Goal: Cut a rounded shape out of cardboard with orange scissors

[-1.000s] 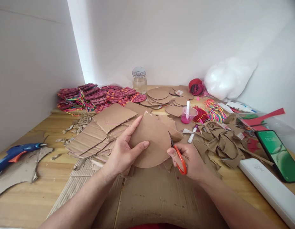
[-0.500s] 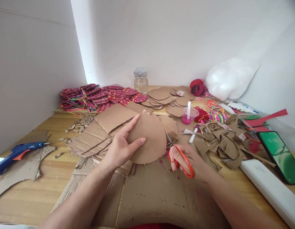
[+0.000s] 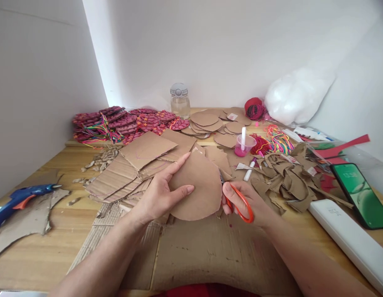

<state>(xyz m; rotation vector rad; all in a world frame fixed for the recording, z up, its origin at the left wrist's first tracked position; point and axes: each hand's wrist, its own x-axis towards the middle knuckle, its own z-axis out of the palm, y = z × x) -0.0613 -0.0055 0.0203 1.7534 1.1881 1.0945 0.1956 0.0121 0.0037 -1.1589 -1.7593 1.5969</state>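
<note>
My left hand [image 3: 160, 194] grips a rounded piece of brown cardboard [image 3: 199, 189], thumb on its front face and fingers behind its upper left edge. My right hand [image 3: 247, 204] is closed through the orange handles of a pair of scissors [image 3: 237, 204], whose blades meet the right edge of the cardboard piece. Both hands hover over a large flat cardboard sheet [image 3: 206, 251] lying on the wooden table [image 3: 39, 255].
Stacked cardboard sheets [image 3: 132, 165] lie left of centre, cut cardboard discs [image 3: 210, 121] and pink woven discs [image 3: 129, 121] at the back. Cardboard offcuts [image 3: 287, 179], a pink cup [image 3: 244, 145], coloured cords [image 3: 280, 140], a phone [image 3: 358, 194] and a white bar [image 3: 346, 239] lie right. A blue glue gun [image 3: 18, 200] lies left.
The scissors pulled back from the cardboard edge half a second ago and have now closed in on it again; the left hand turned the piece slightly.
</note>
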